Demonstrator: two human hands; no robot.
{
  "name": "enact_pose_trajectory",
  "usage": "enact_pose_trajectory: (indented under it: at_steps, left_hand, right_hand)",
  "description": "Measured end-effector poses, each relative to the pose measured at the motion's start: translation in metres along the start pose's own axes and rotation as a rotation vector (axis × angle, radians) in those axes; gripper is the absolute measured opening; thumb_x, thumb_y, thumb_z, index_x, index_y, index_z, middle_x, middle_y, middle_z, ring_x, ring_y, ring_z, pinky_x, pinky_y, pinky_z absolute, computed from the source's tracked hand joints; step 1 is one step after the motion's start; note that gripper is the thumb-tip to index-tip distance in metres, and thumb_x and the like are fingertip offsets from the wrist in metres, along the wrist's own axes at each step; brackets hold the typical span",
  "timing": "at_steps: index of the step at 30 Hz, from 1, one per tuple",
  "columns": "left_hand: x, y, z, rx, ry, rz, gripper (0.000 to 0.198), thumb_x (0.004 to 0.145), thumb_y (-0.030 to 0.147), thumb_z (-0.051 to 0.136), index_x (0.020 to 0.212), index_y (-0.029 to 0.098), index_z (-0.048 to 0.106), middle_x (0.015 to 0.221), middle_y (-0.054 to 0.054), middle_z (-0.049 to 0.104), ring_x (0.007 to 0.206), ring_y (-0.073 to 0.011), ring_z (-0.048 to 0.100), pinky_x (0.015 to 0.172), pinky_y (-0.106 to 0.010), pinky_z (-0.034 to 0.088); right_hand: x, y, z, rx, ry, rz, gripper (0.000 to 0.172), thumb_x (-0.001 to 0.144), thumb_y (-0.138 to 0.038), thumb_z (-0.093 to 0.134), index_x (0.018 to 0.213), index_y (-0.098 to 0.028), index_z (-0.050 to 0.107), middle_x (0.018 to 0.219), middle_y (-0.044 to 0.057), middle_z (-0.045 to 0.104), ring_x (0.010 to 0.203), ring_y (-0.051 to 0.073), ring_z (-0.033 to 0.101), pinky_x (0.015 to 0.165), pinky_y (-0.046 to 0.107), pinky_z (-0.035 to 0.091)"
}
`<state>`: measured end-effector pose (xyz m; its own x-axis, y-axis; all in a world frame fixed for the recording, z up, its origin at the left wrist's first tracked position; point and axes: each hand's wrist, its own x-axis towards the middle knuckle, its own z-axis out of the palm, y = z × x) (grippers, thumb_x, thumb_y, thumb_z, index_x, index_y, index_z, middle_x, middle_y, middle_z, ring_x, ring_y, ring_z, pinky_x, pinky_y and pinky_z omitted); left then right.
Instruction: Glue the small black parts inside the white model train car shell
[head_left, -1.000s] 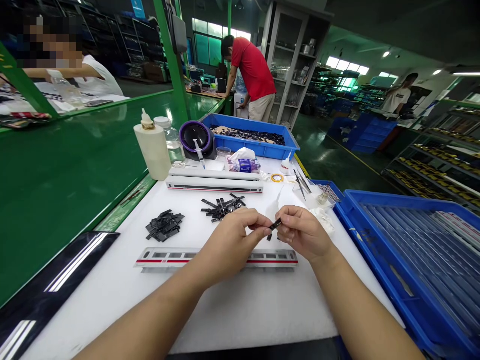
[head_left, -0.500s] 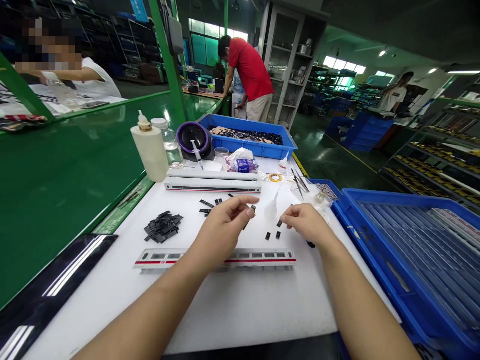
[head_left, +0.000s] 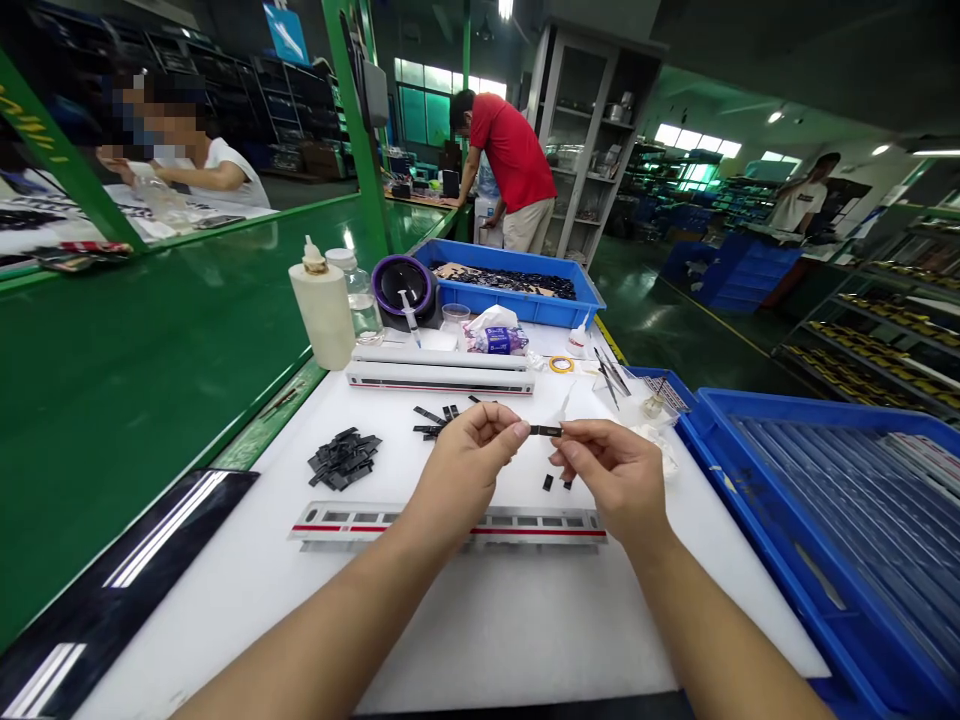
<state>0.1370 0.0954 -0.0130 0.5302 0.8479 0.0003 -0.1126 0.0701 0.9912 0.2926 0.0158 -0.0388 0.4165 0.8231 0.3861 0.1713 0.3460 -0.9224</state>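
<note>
A small black plastic strip (head_left: pixel 546 431) is held level above the white work surface, pinched at one end by my left hand (head_left: pixel 465 465) and at the other by my right hand (head_left: pixel 622 480). Fingertips cover both ends. Two small black pieces (head_left: pixel 548 482) lie below it, one partly behind my right hand. Nearer me, a white model train car body (head_left: pixel 544 533) with a red stripe lies crosswise, partly behind my left forearm. To the left is a heap of black pieces (head_left: pixel 343 460). More black strips (head_left: pixel 429 415) lie behind my left hand.
Further white car bodies (head_left: pixel 442 380) lie behind my hands. Beyond them stand a squeeze bottle (head_left: pixel 322 315), a clear jar (head_left: pixel 364 310), tissues (head_left: pixel 496 335) and a blue bin (head_left: pixel 517 300). Tweezers (head_left: pixel 611 375) and a blue tray (head_left: pixel 825 560) are at right. A person in red (head_left: pixel 514 150) bends over behind.
My right hand has lifted a small black piece off the surface and come left to my left hand. Both hands now meet at the strip. The whole view has shifted slightly.
</note>
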Motion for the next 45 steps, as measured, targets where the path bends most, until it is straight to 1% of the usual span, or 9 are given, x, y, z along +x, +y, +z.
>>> enact_pose_trajectory:
  at_steps: [14, 20, 25, 27, 30, 33, 35, 40, 45]
  left_hand:
    - [-0.009, 0.003, 0.003, 0.498, -0.192, 0.013, 0.018, 0.087, 0.036, 0.062, 0.078, 0.022, 0.068, 0.067, 0.005, 0.059, 0.059, -0.0113, 0.045, 0.055, -0.026, 0.033]
    - [-0.013, -0.002, 0.004, 0.493, -0.307, 0.568, 0.008, 0.085, 0.014, 0.066, 0.081, 0.020, 0.068, 0.076, 0.001, 0.066, 0.075, -0.0135, 0.057, 0.072, -0.026, 0.042]
    - [-0.014, -0.004, 0.006, 0.542, -0.355, 0.828, 0.010, 0.089, 0.013, 0.062, 0.081, 0.019, 0.066, 0.075, -0.001, 0.067, 0.074, -0.0147, 0.055, 0.077, -0.031, 0.041]
    - [-0.016, -0.002, 0.009, 0.510, -0.273, 0.717, 0.009, 0.087, 0.015, 0.063, 0.080, 0.019, 0.066, 0.075, -0.001, 0.066, 0.074, -0.0152, 0.055, 0.076, -0.030, 0.042]
    - [-0.016, 0.001, 0.014, 0.341, -0.169, 0.293, 0.009, 0.084, 0.024, 0.067, 0.077, 0.019, 0.067, 0.074, -0.001, 0.065, 0.073, -0.0157, 0.056, 0.070, -0.028, 0.043]
    - [-0.014, 0.001, 0.016, 0.108, -0.199, -0.002, 0.013, 0.079, 0.031, 0.071, 0.077, 0.018, 0.068, 0.076, -0.001, 0.065, 0.073, -0.0159, 0.057, 0.070, -0.027, 0.044]
    - [-0.012, 0.000, 0.015, 0.013, -0.235, -0.059, 0.015, 0.074, 0.030, 0.075, 0.077, 0.017, 0.069, 0.075, 0.000, 0.065, 0.073, -0.0152, 0.056, 0.072, -0.027, 0.044]
    - [-0.008, 0.002, 0.012, -0.100, -0.344, -0.076, 0.018, 0.076, 0.035, 0.074, 0.080, 0.018, 0.070, 0.079, -0.001, 0.068, 0.080, -0.0162, 0.059, 0.080, -0.029, 0.044]
    - [-0.014, 0.010, 0.008, 0.449, -0.165, 0.091, 0.017, 0.082, 0.038, 0.066, 0.081, 0.023, 0.071, 0.076, 0.000, 0.068, 0.071, -0.0173, 0.057, 0.065, -0.028, 0.041]
  right_hand:
    - [0.007, -0.003, -0.006, 0.279, -0.129, 0.232, 0.011, 0.078, -0.028, 0.074, 0.076, -0.017, 0.071, 0.056, -0.002, 0.057, 0.051, 0.009, 0.052, 0.048, 0.022, 0.045]
    - [0.012, -0.004, -0.012, 0.711, -0.409, 0.616, 0.019, 0.064, -0.028, 0.079, 0.066, -0.014, 0.065, 0.054, -0.005, 0.046, 0.042, 0.002, 0.025, 0.039, 0.015, 0.018]
    - [0.010, 0.000, -0.010, 0.757, -0.546, 0.687, 0.018, 0.067, -0.030, 0.076, 0.067, -0.016, 0.065, 0.052, -0.006, 0.042, 0.041, 0.002, 0.019, 0.039, 0.017, 0.016]
    - [0.004, -0.004, -0.007, 0.662, -0.416, 0.499, 0.019, 0.073, -0.033, 0.073, 0.067, -0.018, 0.063, 0.057, -0.005, 0.043, 0.044, 0.005, 0.025, 0.042, 0.020, 0.023]
    - [-0.010, -0.011, -0.004, 0.195, -0.063, -0.026, 0.009, 0.081, -0.027, 0.068, 0.074, -0.021, 0.066, 0.067, 0.000, 0.051, 0.057, 0.011, 0.041, 0.052, 0.026, 0.034]
    - [-0.019, -0.014, -0.002, -0.228, 0.069, -0.386, 0.009, 0.081, -0.015, 0.067, 0.082, -0.024, 0.069, 0.072, 0.003, 0.057, 0.066, 0.016, 0.049, 0.057, 0.030, 0.037]
    - [-0.017, -0.014, -0.001, -0.180, 0.048, -0.326, 0.007, 0.084, -0.018, 0.064, 0.080, -0.023, 0.066, 0.069, 0.002, 0.054, 0.062, 0.015, 0.046, 0.054, 0.030, 0.035]
    - [0.000, -0.008, 0.004, 0.434, -0.162, 0.251, 0.024, 0.086, -0.035, 0.057, 0.069, -0.020, 0.050, 0.063, -0.004, 0.034, 0.049, 0.009, 0.022, 0.041, 0.023, 0.019]
    - [-0.009, -0.005, 0.008, 0.102, -0.059, -0.079, 0.014, 0.091, -0.029, 0.057, 0.079, -0.021, 0.057, 0.071, -0.001, 0.043, 0.059, 0.011, 0.040, 0.054, 0.027, 0.034]
